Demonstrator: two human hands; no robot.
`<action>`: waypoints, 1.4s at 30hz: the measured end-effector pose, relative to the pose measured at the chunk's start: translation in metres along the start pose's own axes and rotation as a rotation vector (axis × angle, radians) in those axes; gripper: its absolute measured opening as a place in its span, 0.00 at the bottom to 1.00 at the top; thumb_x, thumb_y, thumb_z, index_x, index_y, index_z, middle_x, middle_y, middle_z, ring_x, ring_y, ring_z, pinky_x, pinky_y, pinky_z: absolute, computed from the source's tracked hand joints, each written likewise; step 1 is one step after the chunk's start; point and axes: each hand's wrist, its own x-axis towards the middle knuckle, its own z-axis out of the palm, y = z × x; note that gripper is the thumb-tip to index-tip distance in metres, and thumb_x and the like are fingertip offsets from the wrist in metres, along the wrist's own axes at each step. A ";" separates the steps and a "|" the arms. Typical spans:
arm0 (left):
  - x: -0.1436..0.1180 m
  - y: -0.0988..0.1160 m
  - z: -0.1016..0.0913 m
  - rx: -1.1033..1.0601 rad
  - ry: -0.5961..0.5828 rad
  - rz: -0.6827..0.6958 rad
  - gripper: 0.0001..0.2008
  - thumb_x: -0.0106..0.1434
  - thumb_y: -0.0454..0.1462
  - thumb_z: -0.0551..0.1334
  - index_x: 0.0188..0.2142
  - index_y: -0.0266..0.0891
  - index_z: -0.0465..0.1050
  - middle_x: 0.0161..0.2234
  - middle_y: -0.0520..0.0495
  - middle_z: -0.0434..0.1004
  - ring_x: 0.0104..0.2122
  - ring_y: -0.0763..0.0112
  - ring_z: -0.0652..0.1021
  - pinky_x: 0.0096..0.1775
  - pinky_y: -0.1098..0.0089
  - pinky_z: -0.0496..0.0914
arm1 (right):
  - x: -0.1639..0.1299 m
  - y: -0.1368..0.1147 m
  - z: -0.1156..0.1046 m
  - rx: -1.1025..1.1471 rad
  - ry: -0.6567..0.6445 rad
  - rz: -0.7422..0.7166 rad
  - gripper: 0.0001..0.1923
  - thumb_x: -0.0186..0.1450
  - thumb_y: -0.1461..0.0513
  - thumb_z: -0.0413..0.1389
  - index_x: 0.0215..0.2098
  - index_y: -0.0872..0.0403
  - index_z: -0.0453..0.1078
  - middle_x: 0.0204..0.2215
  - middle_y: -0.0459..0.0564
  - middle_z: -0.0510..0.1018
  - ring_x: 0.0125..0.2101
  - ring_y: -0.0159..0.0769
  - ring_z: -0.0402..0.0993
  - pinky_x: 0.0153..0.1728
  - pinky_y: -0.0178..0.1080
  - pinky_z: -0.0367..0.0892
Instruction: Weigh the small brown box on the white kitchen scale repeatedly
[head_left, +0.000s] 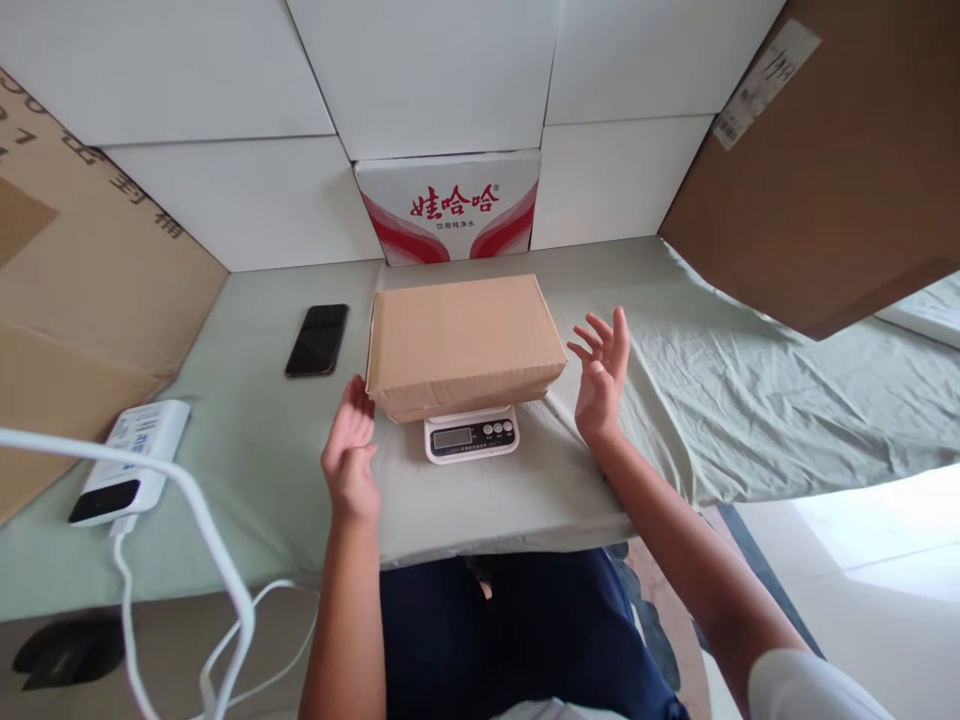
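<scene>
A closed brown cardboard box (465,335) rests on a small white kitchen scale (472,436), covering the scale's platform. The scale's front panel shows a grey display and several round buttons; no digits can be read on it. Beside the box's lower left corner is my left hand (352,450), fingers stretched out; whether they touch the cardboard I cannot tell. My right hand (602,375) is held up to the right of the box, apart from it, with its fingers spread and nothing in it.
A black smartphone (317,340) lies left of the box. Further left sits a white power bank (135,462) with a white cable (202,510). A red-and-white carton (454,210) stands behind. Large cardboard sheets (817,160) flank the green cloth-covered table (255,430).
</scene>
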 end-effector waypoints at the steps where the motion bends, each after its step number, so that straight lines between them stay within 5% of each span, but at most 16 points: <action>1: 0.000 0.000 0.000 -0.006 0.001 -0.004 0.40 0.52 0.29 0.58 0.65 0.43 0.74 0.69 0.46 0.70 0.71 0.53 0.66 0.71 0.55 0.61 | 0.001 0.001 -0.001 0.012 0.005 0.006 0.42 0.67 0.36 0.48 0.75 0.31 0.44 0.71 0.50 0.62 0.68 0.60 0.64 0.64 0.68 0.65; 13: 0.000 -0.001 0.001 0.015 0.012 -0.038 0.39 0.52 0.31 0.58 0.65 0.42 0.74 0.68 0.43 0.71 0.70 0.51 0.68 0.70 0.53 0.61 | -0.006 0.001 0.004 0.052 -0.144 0.048 0.36 0.69 0.36 0.49 0.72 0.33 0.55 0.72 0.49 0.65 0.69 0.56 0.65 0.68 0.65 0.64; 22: -0.004 -0.011 -0.001 0.120 0.019 -0.150 0.37 0.50 0.37 0.61 0.62 0.35 0.77 0.61 0.36 0.79 0.68 0.42 0.70 0.70 0.46 0.60 | -0.013 -0.011 0.010 0.023 -0.367 -0.052 0.39 0.71 0.38 0.50 0.76 0.31 0.45 0.78 0.40 0.51 0.77 0.53 0.50 0.76 0.62 0.50; 28: 0.052 0.010 0.024 0.089 -0.109 0.020 0.38 0.47 0.35 0.62 0.61 0.43 0.75 0.60 0.42 0.79 0.66 0.46 0.73 0.68 0.50 0.64 | 0.036 -0.038 0.034 -0.060 -0.260 -0.101 0.43 0.69 0.32 0.44 0.76 0.35 0.44 0.78 0.42 0.51 0.78 0.56 0.43 0.76 0.63 0.47; 34: 0.130 -0.027 0.054 0.064 -0.130 0.020 0.23 0.48 0.37 0.63 0.46 0.45 0.78 0.46 0.43 0.83 0.51 0.54 0.80 0.54 0.57 0.72 | 0.082 0.015 0.078 -0.026 -0.238 -0.117 0.46 0.67 0.30 0.42 0.75 0.41 0.44 0.77 0.47 0.52 0.77 0.54 0.45 0.77 0.61 0.45; 38: 0.137 -0.056 0.049 0.091 -0.136 -0.040 0.24 0.49 0.38 0.62 0.48 0.43 0.77 0.48 0.42 0.82 0.49 0.57 0.79 0.49 0.62 0.71 | 0.081 0.054 0.088 0.003 -0.240 -0.027 0.48 0.65 0.31 0.45 0.73 0.45 0.48 0.76 0.51 0.54 0.76 0.53 0.47 0.77 0.58 0.43; 42: 0.134 -0.065 0.041 0.101 -0.130 -0.042 0.26 0.50 0.38 0.61 0.51 0.42 0.77 0.49 0.41 0.83 0.48 0.60 0.79 0.44 0.65 0.69 | 0.079 0.060 0.086 0.015 -0.245 -0.011 0.46 0.65 0.32 0.47 0.72 0.45 0.51 0.76 0.51 0.55 0.76 0.51 0.48 0.77 0.56 0.43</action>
